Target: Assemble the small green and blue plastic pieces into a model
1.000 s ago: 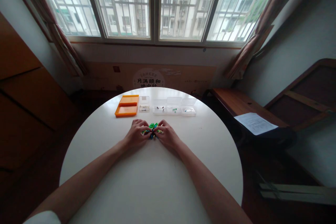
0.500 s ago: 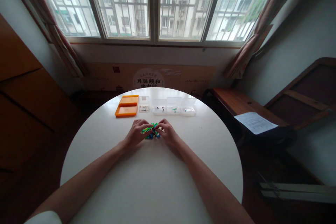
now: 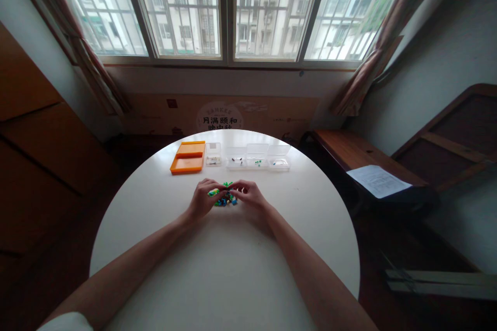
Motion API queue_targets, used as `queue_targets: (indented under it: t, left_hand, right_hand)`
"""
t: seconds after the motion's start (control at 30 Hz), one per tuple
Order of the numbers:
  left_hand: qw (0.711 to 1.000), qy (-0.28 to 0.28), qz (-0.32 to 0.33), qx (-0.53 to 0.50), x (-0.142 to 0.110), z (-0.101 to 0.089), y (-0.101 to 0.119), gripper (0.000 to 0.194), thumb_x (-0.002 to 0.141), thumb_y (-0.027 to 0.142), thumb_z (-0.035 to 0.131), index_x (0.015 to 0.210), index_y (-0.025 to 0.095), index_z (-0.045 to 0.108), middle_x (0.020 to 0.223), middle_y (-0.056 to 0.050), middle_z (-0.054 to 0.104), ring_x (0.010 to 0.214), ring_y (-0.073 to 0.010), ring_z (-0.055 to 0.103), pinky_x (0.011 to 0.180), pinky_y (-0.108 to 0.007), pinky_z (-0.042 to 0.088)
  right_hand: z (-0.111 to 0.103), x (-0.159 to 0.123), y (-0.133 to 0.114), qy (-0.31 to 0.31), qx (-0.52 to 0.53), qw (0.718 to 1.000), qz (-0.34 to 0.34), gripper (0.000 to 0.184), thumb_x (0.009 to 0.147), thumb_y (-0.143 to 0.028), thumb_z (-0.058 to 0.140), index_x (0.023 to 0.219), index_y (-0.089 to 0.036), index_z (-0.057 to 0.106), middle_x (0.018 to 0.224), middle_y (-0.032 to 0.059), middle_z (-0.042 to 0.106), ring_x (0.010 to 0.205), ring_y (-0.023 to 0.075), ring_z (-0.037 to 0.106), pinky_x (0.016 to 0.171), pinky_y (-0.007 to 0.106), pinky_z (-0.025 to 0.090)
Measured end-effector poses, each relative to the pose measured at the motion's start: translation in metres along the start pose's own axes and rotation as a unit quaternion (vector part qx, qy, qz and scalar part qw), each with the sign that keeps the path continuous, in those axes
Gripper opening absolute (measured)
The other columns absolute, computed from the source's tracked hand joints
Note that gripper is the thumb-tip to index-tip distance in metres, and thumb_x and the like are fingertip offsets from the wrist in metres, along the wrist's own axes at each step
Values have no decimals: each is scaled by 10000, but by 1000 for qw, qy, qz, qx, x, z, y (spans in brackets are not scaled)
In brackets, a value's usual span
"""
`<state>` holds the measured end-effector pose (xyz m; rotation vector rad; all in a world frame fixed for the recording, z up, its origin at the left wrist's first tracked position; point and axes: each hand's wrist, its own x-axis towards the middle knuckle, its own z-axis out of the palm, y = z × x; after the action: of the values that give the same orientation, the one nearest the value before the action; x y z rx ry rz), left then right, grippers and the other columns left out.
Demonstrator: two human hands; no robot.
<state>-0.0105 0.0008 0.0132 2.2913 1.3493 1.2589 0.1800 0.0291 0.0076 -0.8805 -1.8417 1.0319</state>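
Observation:
A small heap of green, blue, yellow and dark building-brick pieces (image 3: 225, 199) lies on the white round table (image 3: 233, 269). From its left side my left hand (image 3: 203, 197) reaches over the heap, thumb and fingertips brought together. My right hand (image 3: 249, 195) comes in from the right, its fingers also pinched, and the fingertips of both hands meet just above the heap. Whatever lies between the fingertips is too small and too dark to make out. Both hands cover part of the heap.
Beyond the hands stand an orange open box (image 3: 187, 162), a small clear box (image 3: 213, 159) with pale bits, and a clear divided case (image 3: 258, 164) holding a few tiny pieces. A paper sheet (image 3: 378, 181) lies on the wooden bench (image 3: 341, 150) to the right.
My hands have drawn closer together, their fingertips now meeting over the heap. The right hand has turned flatter and moved slightly left. The boxes stand where they were.

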Motion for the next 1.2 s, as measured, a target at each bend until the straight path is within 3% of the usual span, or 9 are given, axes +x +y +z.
queue_targets:
  t: [0.2, 0.53, 1.2]
  left_hand:
    - [998, 6, -30, -64, 0, 2, 5, 130, 756, 306, 643, 817, 219, 717, 729, -47, 665, 773, -189, 557, 718, -313, 450]
    - [996, 11, -46, -77, 1, 1, 2, 124, 730, 315, 663, 772, 210, 714, 712, -38, 667, 753, -185, 572, 711, -305, 444]
    - [997, -3, -29, -68, 0, 1, 5, 147, 743, 307, 647, 795, 186, 712, 718, -48, 661, 746, -181, 556, 702, -297, 431]
  right_hand:
    - [2, 0, 7, 14, 45, 999, 13, 256, 702, -392, 658, 803, -159, 695, 650, 23, 644, 523, 94, 530, 470, 196, 370]
    - [4, 0, 14, 27, 116, 992, 34, 305, 665, -414, 695, 798, -140, 695, 705, 54, 675, 606, 138, 600, 572, 261, 473]
    - [2, 1, 10, 25, 173, 984, 45, 269, 620, -345, 734, 774, -128, 699, 722, 59, 684, 651, 154, 618, 624, 286, 484]
